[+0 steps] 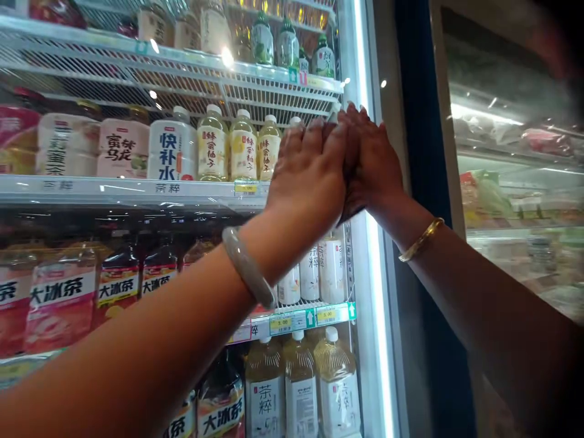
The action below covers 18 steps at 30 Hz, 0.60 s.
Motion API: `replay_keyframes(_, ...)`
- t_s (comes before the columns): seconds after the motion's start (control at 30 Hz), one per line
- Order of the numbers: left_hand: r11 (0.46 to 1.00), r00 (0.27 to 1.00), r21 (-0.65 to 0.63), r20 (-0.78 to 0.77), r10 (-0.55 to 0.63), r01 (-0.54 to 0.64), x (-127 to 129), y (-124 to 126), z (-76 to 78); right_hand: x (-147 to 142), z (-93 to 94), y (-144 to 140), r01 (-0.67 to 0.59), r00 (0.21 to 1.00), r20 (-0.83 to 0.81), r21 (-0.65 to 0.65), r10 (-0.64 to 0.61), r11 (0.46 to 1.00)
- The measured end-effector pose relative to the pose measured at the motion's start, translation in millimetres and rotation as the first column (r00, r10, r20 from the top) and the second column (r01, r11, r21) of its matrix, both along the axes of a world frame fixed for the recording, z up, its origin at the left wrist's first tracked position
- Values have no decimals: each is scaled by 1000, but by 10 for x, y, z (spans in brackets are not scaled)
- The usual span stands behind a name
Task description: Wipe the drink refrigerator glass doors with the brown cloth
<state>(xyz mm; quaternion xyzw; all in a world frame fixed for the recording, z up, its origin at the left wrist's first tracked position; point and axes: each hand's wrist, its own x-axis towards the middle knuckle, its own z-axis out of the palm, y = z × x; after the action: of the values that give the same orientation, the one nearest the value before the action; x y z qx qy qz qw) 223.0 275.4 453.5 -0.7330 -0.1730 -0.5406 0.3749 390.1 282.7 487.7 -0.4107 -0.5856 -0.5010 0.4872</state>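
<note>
Both of my hands reach to the right end of the middle shelf (137, 188) of an open drinks cooler. My left hand (310, 176), with a pale bangle on its wrist, lies flat against my right hand (371, 164), which wears a gold bangle. They close together around a bottle (332, 118) that is almost fully hidden; only a pale top shows between the fingertips. Just left of the hands stands a row of yellow drink bottles (241, 149) with white caps.
A large white bottle with blue writing (172, 152) and pink-labelled ones stand further left. Red iced-tea bottles (61, 292) fill the shelf below, pale tea bottles (301, 389) the bottom. A lit door frame (369, 274) runs down the right; beyond it is a closed glass door (511, 182).
</note>
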Motion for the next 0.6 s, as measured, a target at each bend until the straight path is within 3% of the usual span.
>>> replay_keyframes(0.07, 1000, 1000, 4, -23, -8, 8, -47, 51, -137, -42, -46, -28, -16, 1000, -14, -8, 15, 1000)
replay_keyframes(0.13, 1000, 997, -14, -66, 24, -25, -115, 88, -137, -101, -88, -54, -28, 999, -42, -5, 28, 1000)
replay_keyframes(0.33, 1000, 999, -21, 32, 17, -16, -363, 240, 382, -269, -147, -125, 8, 995, -99, -35, -11, 999)
replay_keyframes(0.4, 1000, 999, -12, 39, -12, 13, -395, 282, 429, -291, -153, -147, 30, 994, -107, -60, -37, 998)
replay_keyframes(0.47, 1000, 1000, -17, 0, -22, 22, -379, 279, 330, -289, -159, -162, 46, 993, -103, -75, -54, 996)
replay_keyframes(0.6, 999, 995, -38, -94, -16, 12, -294, 166, -22, -248, -174, -154, 36, 996, -74, -53, -40, 998)
